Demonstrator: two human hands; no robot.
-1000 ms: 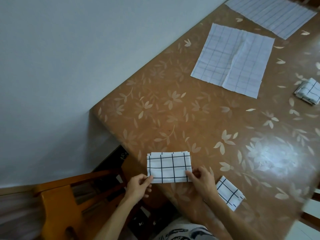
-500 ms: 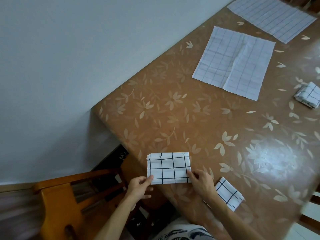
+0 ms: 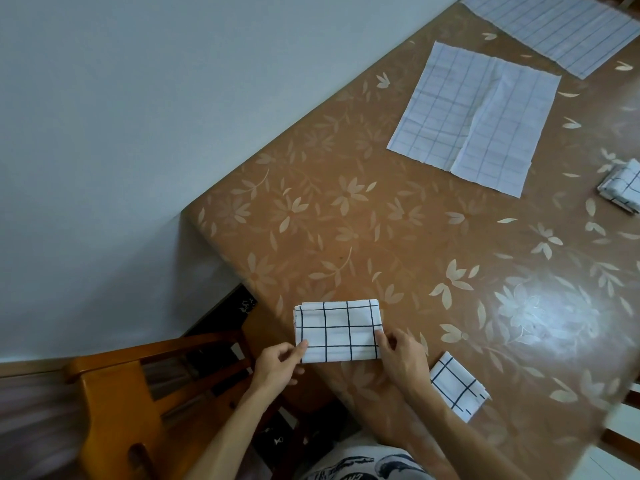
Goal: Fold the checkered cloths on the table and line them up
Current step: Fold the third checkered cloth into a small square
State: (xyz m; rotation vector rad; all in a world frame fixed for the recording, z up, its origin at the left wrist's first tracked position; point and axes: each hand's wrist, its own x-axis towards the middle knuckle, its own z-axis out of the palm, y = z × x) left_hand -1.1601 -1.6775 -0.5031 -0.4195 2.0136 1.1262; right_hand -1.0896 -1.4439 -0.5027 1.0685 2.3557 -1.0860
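Hands work at the lower centre of the head view. The left hand (image 3: 277,367) pinches the lower left corner of a folded white cloth with black checks (image 3: 337,330), and the right hand (image 3: 403,351) pinches its right edge, fingers curled. This cloth lies flat near the bottom edge of the brown flower-patterned table (image 3: 381,237). A smaller folded checkered cloth (image 3: 457,386) lies just right of the right wrist. Two unfolded pale checkered cloths (image 3: 474,116) (image 3: 554,29) lie spread at upper right, and another folded checkered bundle (image 3: 621,185) sits at the right edge. An orange wooden chair (image 3: 114,393) stands at lower left.
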